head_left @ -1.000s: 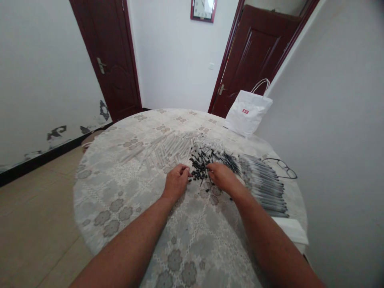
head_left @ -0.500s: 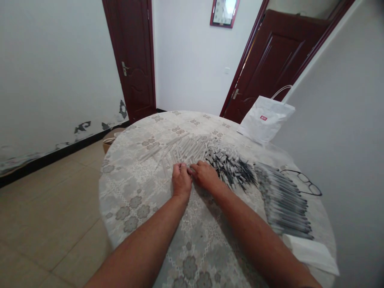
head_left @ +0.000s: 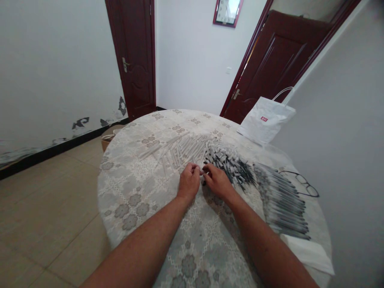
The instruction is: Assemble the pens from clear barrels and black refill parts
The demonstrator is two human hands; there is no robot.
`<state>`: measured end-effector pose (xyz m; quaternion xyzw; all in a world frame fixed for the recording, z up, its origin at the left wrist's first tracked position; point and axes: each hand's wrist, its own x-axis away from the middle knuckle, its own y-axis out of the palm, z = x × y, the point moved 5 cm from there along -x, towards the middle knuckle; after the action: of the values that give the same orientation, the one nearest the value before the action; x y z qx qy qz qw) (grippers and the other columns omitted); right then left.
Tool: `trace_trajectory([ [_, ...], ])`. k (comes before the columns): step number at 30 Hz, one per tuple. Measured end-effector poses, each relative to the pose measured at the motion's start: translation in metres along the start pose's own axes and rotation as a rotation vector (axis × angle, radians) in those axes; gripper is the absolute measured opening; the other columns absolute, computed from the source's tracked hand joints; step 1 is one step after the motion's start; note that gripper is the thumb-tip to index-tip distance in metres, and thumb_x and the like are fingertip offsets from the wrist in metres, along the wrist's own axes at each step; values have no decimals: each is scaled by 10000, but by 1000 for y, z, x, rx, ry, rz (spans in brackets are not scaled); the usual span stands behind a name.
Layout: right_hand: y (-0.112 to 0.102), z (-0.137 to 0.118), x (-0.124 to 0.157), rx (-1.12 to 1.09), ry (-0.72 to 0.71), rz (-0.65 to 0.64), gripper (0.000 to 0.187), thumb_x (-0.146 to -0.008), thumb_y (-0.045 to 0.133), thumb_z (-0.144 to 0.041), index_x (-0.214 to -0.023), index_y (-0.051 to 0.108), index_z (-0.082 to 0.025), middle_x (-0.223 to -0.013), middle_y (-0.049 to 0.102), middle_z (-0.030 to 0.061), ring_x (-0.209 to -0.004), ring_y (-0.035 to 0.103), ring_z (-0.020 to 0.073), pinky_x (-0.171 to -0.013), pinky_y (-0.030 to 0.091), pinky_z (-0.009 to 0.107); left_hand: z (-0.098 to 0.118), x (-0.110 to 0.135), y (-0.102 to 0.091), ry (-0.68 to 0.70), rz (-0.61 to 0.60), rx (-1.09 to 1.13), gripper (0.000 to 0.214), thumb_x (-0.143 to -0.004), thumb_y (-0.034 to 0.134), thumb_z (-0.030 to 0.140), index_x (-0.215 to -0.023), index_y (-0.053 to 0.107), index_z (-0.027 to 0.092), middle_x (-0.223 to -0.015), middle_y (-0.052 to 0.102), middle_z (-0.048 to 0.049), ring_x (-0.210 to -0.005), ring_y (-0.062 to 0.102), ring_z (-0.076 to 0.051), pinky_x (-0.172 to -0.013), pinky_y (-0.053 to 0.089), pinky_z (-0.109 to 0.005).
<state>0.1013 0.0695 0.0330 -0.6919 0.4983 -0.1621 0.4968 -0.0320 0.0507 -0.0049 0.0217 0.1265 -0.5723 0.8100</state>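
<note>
My left hand (head_left: 189,182) is closed in a pinch over the table, just below a spread of pale translucent tubes (head_left: 192,149) that look like pen barrels. Close on its right, my right hand (head_left: 218,182) also has its fingers drawn together, the fingertips of both hands nearly meeting. A small dark tip shows under the right fingers; what either hand grips is too small and covered to name. Beyond the right hand lies a heap of thin black-and-white pieces (head_left: 232,162) resembling pen refills. Further right, slim dark pen-like sticks (head_left: 285,204) are laid side by side in a column.
A patterned cloth covers the round table (head_left: 132,176). Eyeglasses (head_left: 303,182) lie by the right edge, with a folded white item (head_left: 309,252) nearer me. At the back right stands a white paper bag (head_left: 267,120) against the wall. A brown container (head_left: 107,140) sits beyond the left edge.
Both hands have shifted a little to the right, still close together, and the right one now sits beside the black-and-white heap. The view has tilted slightly.
</note>
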Motion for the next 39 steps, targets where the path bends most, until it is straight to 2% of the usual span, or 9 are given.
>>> trace_trajectory([
  [8, -16, 18, 30, -211, 36, 77, 259, -920, 499, -231, -1081, 700, -212, -1034, 736, 43, -952, 671, 172, -874, 464, 264, 29, 21, 16, 533, -246, -382, 302, -873, 523, 128, -1134, 648, 215, -1114, 619, -86, -1070, 574, -210, -943, 454, -339],
  [15, -17, 27, 32, -116, 134, 101, 245, -929, 504, -291, -829, 705, -194, -804, 720, 33, -772, 651, 160, -738, 436, 238, 19, 19, 20, 535, -375, -630, 201, -909, 551, 216, -1058, 686, 228, -1000, 636, -76, -975, 586, -216, -871, 466, -329],
  [20, -25, 36, 33, -259, 203, 280, 347, -978, 421, -408, -905, 690, -202, -840, 726, 25, -749, 641, 157, -714, 440, 241, 15, 19, 23, 539, -415, -707, 199, -951, 500, 298, -1020, 670, 222, -952, 643, -76, -900, 602, -210, -789, 469, -308],
  [23, -42, 61, 34, -379, 336, 425, 425, -987, 339, -452, -993, 675, -192, -851, 733, 34, -683, 631, 164, -656, 456, 252, 11, 18, 23, 520, -415, -684, 217, -968, 466, 311, -1027, 651, 214, -962, 654, -76, -906, 618, -206, -806, 474, -307],
  [26, -63, 87, 37, -293, 400, 519, 363, -947, 402, -392, -1081, 660, -174, -899, 737, 52, -740, 650, 183, -700, 473, 269, 7, 17, 24, 513, -405, -671, 215, -970, 459, 310, -1024, 641, 210, -965, 665, -76, -926, 627, -211, -835, 474, -315],
  [28, -75, 98, 39, -77, 407, 494, 299, -907, 468, -332, -1041, 684, -176, -943, 737, 65, -848, 660, 195, -788, 463, 277, 7, 16, 24, 510, -398, -659, 215, -968, 457, 312, -1018, 639, 208, -970, 674, -79, -925, 633, -214, -845, 474, -322],
  [31, -79, 105, 41, 210, 416, 307, 234, -880, 511, -275, -950, 717, -186, -962, 736, 76, -922, 655, 195, -846, 433, 266, 12, 14, 21, 489, -345, -613, 216, -965, 451, 314, -1010, 635, 208, -972, 690, -83, -926, 644, -219, -859, 473, -333],
  [34, -73, 101, 41, 349, 428, 127, 222, -892, 523, -297, -916, 719, -193, -968, 732, 86, -933, 657, 195, -830, 426, 255, 17, 11, 16, 405, -275, -554, 207, -952, 465, 332, -1002, 625, 211, -947, 704, -82, -889, 661, -223, -832, 480, -343],
  [39, -55, 81, 39, 471, 408, 5, 250, -911, 518, -371, -950, 700, -205, -1005, 718, 98, -963, 657, 208, -803, 429, 262, 20, 10, 12, 163, -245, -341, 178, -930, 482, 351, -1038, 549, 226, -857, 719, -33, -713, 675, -182, -720, 508, -319],
])
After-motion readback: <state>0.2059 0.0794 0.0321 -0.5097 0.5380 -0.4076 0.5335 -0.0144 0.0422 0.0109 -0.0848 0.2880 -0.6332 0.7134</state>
